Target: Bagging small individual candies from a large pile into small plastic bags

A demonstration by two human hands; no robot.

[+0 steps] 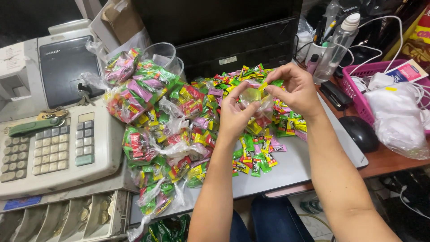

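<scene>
**One head-worn camera, looking steeply down at the desk**

Only one view is given, so no part of the scene is shared with another. The camera sits on the person's head and faces forward and down, close enough that both bare forearms enter from the bottom edge. The grey flat desk top (309, 170) fills the centre, the beige cash register (53, 148) the left, and the pink plastic basket (358, 96) the upper right.

left hand (234, 117) and right hand (296, 89) pinch a clear candy bag (257, 104)
</scene>
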